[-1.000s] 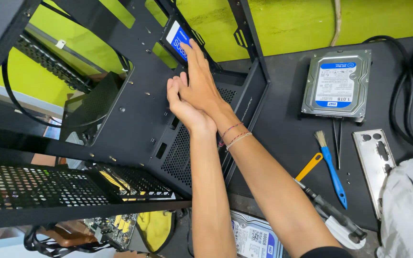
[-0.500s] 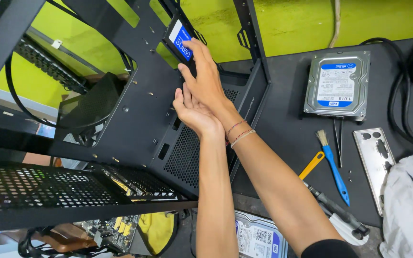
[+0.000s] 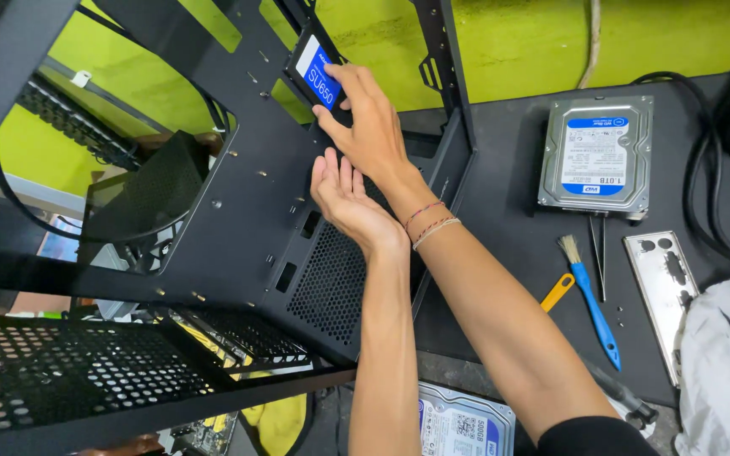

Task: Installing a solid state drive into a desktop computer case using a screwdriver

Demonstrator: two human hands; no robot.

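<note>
Black perforated steel makes up the open computer case frame [image 3: 238, 228], which fills the picture from nine o'clock through the centre. Against its inner panel, at about twelve o'clock, sits a thin black rectangular solid-state drive with a blue and white label [image 3: 318, 74]. The right hand [image 3: 371, 127] reaches up across the frame, its fingertips pressed to the drive's lower right edge, so its grip is on the drive, fingers spread rather than curled. Just below it, at the centre, the left hand [image 3: 350, 198] lies palm up and flat against the panel, grip wide and holding nothing, its fingertips just beside the heel of the right hand. Thin bead bracelets [image 3: 431, 224] circle the right wrist.

On the dark counter [image 3: 500, 169] at two o'clock rests a silver metal hard disk with a blue and white label [image 3: 596, 156]. At four o'clock lies a small brush with a blue handle [image 3: 590, 300], beside it a yellow-handled tool [image 3: 558, 291] partly hidden by the forearm, and further right a shiny metal port plate [image 3: 662, 283]. A second silver hard disk [image 3: 464, 422] shows at six o'clock, partly under the arms. White crumpled cloth [image 3: 724, 363] sits at the four o'clock edge.
</note>
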